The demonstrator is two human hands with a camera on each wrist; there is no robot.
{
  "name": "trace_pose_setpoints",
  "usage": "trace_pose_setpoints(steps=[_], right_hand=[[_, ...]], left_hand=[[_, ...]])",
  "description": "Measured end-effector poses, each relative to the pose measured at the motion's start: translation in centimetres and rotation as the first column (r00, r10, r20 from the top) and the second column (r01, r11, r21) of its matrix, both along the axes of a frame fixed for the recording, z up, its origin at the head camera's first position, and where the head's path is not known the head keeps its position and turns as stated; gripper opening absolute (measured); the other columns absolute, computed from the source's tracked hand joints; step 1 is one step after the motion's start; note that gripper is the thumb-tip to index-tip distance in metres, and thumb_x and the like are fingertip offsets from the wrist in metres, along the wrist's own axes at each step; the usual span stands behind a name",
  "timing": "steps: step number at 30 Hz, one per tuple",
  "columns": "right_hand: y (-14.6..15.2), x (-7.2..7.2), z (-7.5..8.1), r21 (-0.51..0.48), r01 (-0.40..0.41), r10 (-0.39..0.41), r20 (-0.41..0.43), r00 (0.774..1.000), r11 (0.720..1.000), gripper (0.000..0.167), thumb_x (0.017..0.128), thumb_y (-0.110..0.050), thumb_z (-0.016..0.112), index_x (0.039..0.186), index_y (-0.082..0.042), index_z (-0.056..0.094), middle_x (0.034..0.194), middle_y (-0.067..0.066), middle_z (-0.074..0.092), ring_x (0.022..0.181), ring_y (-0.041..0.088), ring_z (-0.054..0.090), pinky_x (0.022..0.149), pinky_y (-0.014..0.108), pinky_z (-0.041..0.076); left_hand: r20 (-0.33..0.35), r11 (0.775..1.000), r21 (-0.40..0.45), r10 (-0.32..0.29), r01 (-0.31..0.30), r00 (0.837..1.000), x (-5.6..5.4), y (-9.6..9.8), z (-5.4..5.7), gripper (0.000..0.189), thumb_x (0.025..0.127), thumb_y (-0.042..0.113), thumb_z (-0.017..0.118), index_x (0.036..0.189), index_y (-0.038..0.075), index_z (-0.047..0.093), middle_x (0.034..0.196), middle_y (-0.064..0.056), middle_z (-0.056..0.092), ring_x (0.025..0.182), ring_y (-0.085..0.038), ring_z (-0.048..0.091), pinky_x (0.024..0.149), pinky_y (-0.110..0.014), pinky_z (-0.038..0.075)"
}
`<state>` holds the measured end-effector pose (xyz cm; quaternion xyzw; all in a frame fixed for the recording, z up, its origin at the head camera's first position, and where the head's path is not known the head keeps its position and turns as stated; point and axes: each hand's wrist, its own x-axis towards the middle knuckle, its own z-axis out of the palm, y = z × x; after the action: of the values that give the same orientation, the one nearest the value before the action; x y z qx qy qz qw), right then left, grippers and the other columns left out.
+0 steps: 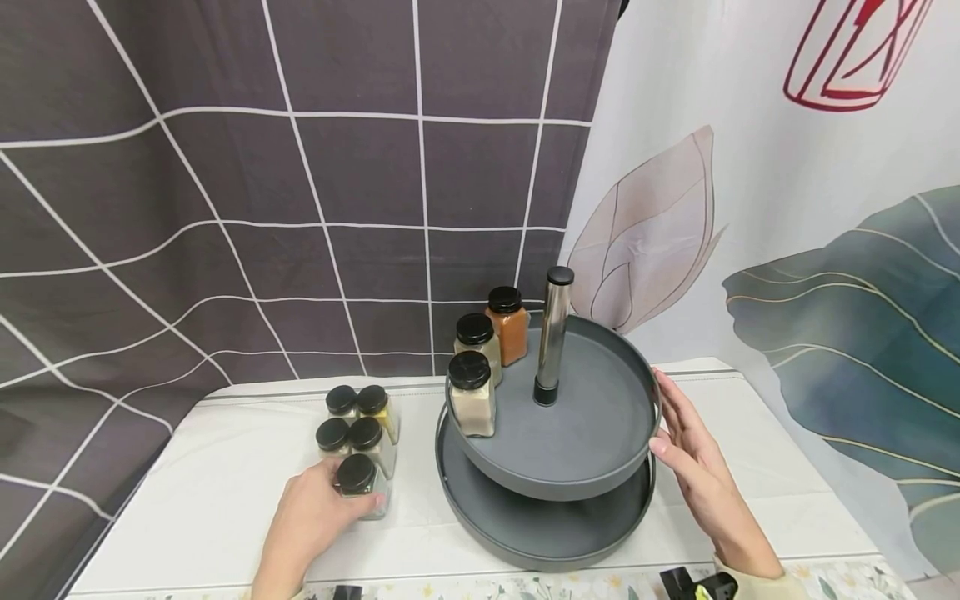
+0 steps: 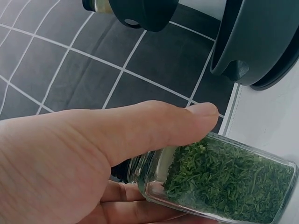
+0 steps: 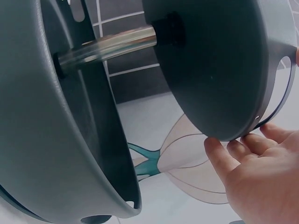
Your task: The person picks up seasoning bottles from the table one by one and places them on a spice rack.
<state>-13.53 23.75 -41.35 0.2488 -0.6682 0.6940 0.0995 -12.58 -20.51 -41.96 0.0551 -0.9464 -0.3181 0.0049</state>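
My left hand (image 1: 306,510) grips a square glass spice jar (image 2: 229,179) with a black lid, thumb along one side and fingers round the other. Green dried herb flakes fill most of it. This jar is the nearest of a cluster on the left of the table. To the right stands a grey two-tier turntable, its upper tray (image 1: 592,429) above a wider lower tray (image 1: 543,533). My right hand (image 1: 697,471) rests its fingertips and thumb against the upper tray's outer rim. Three jars stand on that tray's left side: a pale one (image 1: 474,408), another pale one (image 1: 491,346) and an orange-brown one (image 1: 512,333).
Several other black-lidded jars (image 1: 365,435) stand close behind the gripped one. A metal post (image 1: 553,337) with black ends rises from the upper tray. The white table cover (image 1: 225,483) meets a dark tiled-pattern curtain (image 1: 360,167) and a leaf-printed white one (image 1: 675,317) behind.
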Motion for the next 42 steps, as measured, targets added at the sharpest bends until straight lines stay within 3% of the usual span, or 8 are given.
trace_pose_setpoints(steps=[7,21,30,42], right_hand=[[0.0,-0.1,-0.1,0.004,-0.004,0.004,-0.006,1.0,1.0,0.072,0.094,0.015,0.038,0.16,-0.002,0.014,0.168,0.012,0.011,0.153,0.009,0.012,0.115,0.014,0.024],[0.0,-0.1,-0.1,0.003,0.0,0.0,-0.009,1.0,1.0,0.073,0.093,0.016,0.039,0.159,-0.001,0.014,0.167,0.014,0.013,0.153,0.011,0.013,0.111,0.014,0.03],[0.0,-0.1,-0.2,0.01,0.004,-0.003,-0.062,0.998,1.0,0.074,0.09,0.021,0.041,0.157,0.003,0.016,0.166,0.016,0.015,0.153,0.012,0.014,0.113,0.015,0.03],[0.0,-0.1,-0.2,0.008,0.016,-0.015,-0.089,0.996,1.0,0.078,0.084,0.026,0.046,0.154,0.007,0.018,0.167,0.014,0.013,0.152,0.011,0.015,0.114,0.015,0.029]], left_hand=[[-0.013,1.0,-0.025,0.011,-0.012,1.0,0.1,-0.1,0.2,0.06,0.066,0.035,0.09,0.111,-0.001,0.071,0.083,-0.005,0.074,0.067,-0.014,0.061,0.061,-0.036,0.052],[-0.017,0.999,-0.034,-0.017,0.016,1.0,0.7,0.1,1.8,0.061,0.066,0.038,0.091,0.112,0.003,0.071,0.085,-0.001,0.072,0.073,-0.016,0.059,0.063,-0.037,0.05],[-0.048,1.0,-0.018,-0.007,0.006,0.999,1.3,0.4,3.0,0.059,0.068,0.042,0.09,0.113,0.009,0.072,0.097,-0.003,0.076,0.092,-0.025,0.068,0.076,-0.046,0.055],[-0.067,1.0,0.018,0.017,-0.016,0.998,2.1,0.7,4.4,0.065,0.07,0.044,0.089,0.119,0.007,0.069,0.1,-0.008,0.076,0.085,-0.022,0.068,0.072,-0.041,0.055]])
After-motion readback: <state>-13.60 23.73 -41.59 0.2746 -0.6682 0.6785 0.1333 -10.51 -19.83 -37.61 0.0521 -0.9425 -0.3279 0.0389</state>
